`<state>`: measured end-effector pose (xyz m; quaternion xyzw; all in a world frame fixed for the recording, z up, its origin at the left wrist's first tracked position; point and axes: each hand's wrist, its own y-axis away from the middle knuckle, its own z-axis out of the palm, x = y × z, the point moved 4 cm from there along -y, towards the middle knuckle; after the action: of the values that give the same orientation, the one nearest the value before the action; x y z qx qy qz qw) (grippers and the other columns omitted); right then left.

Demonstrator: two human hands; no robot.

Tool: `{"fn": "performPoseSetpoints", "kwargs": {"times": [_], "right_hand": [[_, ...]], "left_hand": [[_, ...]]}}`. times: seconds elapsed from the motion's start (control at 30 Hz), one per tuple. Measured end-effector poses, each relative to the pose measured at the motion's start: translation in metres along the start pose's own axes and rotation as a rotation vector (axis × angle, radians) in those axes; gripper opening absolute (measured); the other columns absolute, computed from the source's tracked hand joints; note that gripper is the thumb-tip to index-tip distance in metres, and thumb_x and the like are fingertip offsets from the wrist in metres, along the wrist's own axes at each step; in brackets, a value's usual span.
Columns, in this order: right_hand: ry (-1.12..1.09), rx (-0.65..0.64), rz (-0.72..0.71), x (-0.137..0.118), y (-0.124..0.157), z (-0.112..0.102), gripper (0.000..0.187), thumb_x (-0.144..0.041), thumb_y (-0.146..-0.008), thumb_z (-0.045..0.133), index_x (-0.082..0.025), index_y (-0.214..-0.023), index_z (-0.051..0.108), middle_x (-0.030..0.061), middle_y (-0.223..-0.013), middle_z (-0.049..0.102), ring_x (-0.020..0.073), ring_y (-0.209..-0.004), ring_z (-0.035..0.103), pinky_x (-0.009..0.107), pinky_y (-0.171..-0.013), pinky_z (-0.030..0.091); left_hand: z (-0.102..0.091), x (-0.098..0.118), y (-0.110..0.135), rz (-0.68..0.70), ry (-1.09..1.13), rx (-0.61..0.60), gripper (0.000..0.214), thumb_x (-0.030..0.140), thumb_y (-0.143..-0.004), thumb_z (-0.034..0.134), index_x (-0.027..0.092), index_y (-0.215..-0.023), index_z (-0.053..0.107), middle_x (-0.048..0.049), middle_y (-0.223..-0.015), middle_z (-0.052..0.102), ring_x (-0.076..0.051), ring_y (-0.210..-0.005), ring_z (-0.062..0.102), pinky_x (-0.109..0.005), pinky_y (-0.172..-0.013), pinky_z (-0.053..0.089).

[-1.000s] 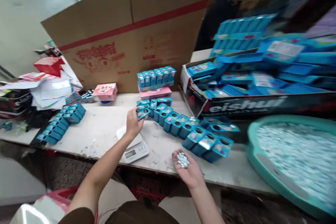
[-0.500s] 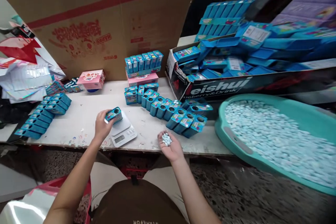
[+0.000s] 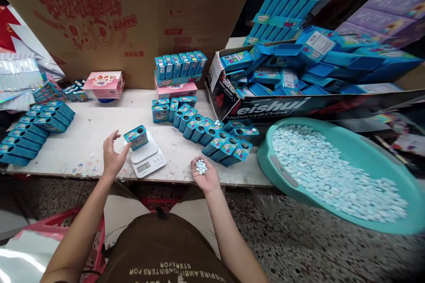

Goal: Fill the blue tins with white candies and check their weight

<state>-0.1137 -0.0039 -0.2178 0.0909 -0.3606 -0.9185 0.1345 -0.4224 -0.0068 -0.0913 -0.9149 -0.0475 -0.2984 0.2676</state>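
A small blue candy tin with a dark round opening in its top stands upright on the white plate of a digital kitchen scale. My left hand is just left of the tin, thumb and fingers spread, holding nothing. Palm up in front of the table edge, my right hand cups a small heap of pale blue candies. Between the scale and the basin runs a slanting row of similar blue tins, most with open round holes on top.
A turquoise basin of pale candies juts over the table's right edge. Behind it sits a black carton heaped with blue tins. More tins stand at far left. A pink box and a tall cardboard sheet are at the back.
My left hand has let go of the blue tin, leaving it on the scale, and drawn back left. My right hand still cups the candies. The camera view has shifted slightly.
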Motion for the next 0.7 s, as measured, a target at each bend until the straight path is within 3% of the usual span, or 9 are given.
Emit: {"fn": "performPoseSetpoints", "kwargs": {"times": [0.13, 0.3, 0.57, 0.7], "right_hand": [[-0.008, 0.072, -0.032, 0.0, 0.002, 0.001, 0.022, -0.013, -0.089, 0.043, -0.014, -0.074, 0.059, -0.0004, -0.064, 0.063, 0.0066, -0.062, 0.062, 0.018, -0.063, 0.058], [0.008, 0.084, -0.029, 0.001, 0.001, 0.001, 0.025, -0.015, -0.09, 0.039, -0.014, -0.075, 0.059, -0.0008, -0.064, 0.063, 0.0065, -0.063, 0.062, 0.017, -0.061, 0.057], [0.072, 0.038, -0.043, -0.001, -0.003, -0.004, 0.015, -0.012, -0.085, 0.049, -0.015, -0.074, 0.058, -0.002, -0.064, 0.063, 0.0068, -0.064, 0.063, 0.018, -0.061, 0.057], [0.031, 0.072, -0.04, 0.0, -0.001, -0.004, 0.019, -0.013, -0.088, 0.044, -0.015, -0.077, 0.059, -0.0013, -0.065, 0.064, 0.0067, -0.065, 0.063, 0.018, -0.063, 0.057]], "left_hand": [[-0.015, -0.043, 0.03, -0.15, -0.067, 0.131, 0.035, 0.039, -0.088, 0.046, 0.019, -0.116, 0.05, -0.0081, -0.106, 0.061, -0.021, -0.105, 0.053, -0.038, -0.093, 0.041], [-0.013, -0.088, 0.064, -0.259, -0.189, 0.218, 0.032, 0.038, -0.091, 0.037, 0.017, -0.106, 0.055, -0.0115, -0.104, 0.062, -0.024, -0.105, 0.053, -0.042, -0.095, 0.038], [0.001, -0.094, 0.073, -0.183, -0.287, 0.182, 0.03, 0.035, -0.09, 0.038, 0.016, -0.104, 0.056, -0.0125, -0.105, 0.062, -0.026, -0.105, 0.053, -0.041, -0.094, 0.037], [0.002, -0.093, 0.074, -0.174, -0.3, 0.157, 0.029, 0.035, -0.09, 0.038, 0.017, -0.103, 0.056, -0.0124, -0.103, 0.061, -0.026, -0.103, 0.052, -0.04, -0.092, 0.037]]}}
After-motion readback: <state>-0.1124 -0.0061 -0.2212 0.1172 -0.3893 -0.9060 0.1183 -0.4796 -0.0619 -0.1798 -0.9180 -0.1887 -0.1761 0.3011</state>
